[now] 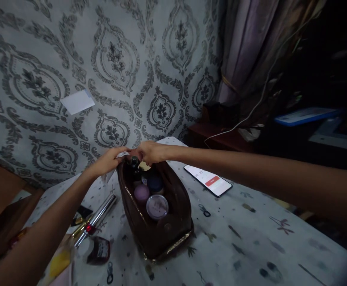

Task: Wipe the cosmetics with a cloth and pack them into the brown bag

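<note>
A dark brown zippered makeup bag point(158, 238) stands unzipped on the table, its top gaping. Inside it are a round clear-lidded jar point(157, 207), a purple ball-shaped item point(141, 194), a dark blue round container point(155, 183) and a small dark bottle point(134, 165). At the bag's far left rim is my left hand point(112, 161), fingers closed by a small white piece point(122, 154); its exact hold is unclear. My right hand point(151, 152) reaches across to the far end, fingers curled near a gold-coloured item point(144, 166). What it grips is hidden.
Left of the bag lie a silver tube point(99, 216), a gold tube point(80, 229) and a dark bottle with a white cap point(99, 250). A lit phone point(208, 180) lies to the right, beneath my right forearm. The patterned wall point(114, 59) rises behind the table.
</note>
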The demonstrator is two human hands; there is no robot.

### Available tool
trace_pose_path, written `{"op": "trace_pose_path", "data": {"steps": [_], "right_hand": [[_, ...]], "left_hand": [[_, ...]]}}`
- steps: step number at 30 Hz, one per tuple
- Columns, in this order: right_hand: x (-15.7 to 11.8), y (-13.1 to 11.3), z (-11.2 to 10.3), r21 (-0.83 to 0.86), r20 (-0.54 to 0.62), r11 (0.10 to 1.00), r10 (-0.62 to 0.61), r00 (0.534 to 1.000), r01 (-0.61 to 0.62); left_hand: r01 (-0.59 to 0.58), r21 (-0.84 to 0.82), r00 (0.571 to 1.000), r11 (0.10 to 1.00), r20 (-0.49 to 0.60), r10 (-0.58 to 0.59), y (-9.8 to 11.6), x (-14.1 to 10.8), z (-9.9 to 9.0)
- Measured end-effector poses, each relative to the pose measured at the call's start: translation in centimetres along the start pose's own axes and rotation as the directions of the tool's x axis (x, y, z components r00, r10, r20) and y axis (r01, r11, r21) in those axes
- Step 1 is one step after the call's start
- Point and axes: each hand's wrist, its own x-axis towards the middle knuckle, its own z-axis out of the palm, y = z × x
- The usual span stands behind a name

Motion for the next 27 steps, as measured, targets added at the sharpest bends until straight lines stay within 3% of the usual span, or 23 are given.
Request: {"op": "trace_pose_path", "data": {"steps": [4, 7, 10, 12, 14, 18, 27], "right_hand": [[-1.2, 0.6, 0.5, 0.096, -0.042, 0.995, -0.023, 0.999, 0.027], [-1.9, -0.2, 1.7, 0.039, 0.022, 0.985, -0.17, 0.985, 0.169], [-2.1, -1.8, 3.4, -0.052, 0.252, 0.938, -0.319, 0.914, 0.342], [-1.9, -3.0, 4.6, -0.123, 0.417, 0.905, -0.325, 0.849, 0.407], [-1.5, -3.9, 5.7, -0.162, 0.507, 0.882, -0.31, 0.804, 0.443], [-1.0, -4.7, 6.9, -0.156, 0.534, 0.863, -0.335, 0.776, 0.48], [-2.2, -4.5, 6.2, -0.143, 0.537, 0.884, -0.308, 0.786, 0.445]], "left_hand": [[0.036, -0.009, 0.988, 0.999, -0.151, -0.037, -0.1, -1.2, 0.0], [0.059, -0.042, 0.977, 0.997, -0.202, -0.066, -0.2, -2.3, 0.1], [0.081, -0.083, 0.97, 0.993, -0.223, -0.097, -0.3, -3.3, 0.6], [0.068, -0.114, 0.97, 0.991, -0.224, -0.093, -0.2, -3.9, 1.1], [0.042, -0.138, 0.97, 0.99, -0.231, -0.073, -0.1, -4.2, 1.6], [0.005, -0.163, 0.967, 0.987, -0.252, -0.047, 0.0, -4.6, 2.2], [-0.014, -0.182, 0.962, 0.983, -0.271, -0.036, -0.2, -4.6, 2.6]]}}
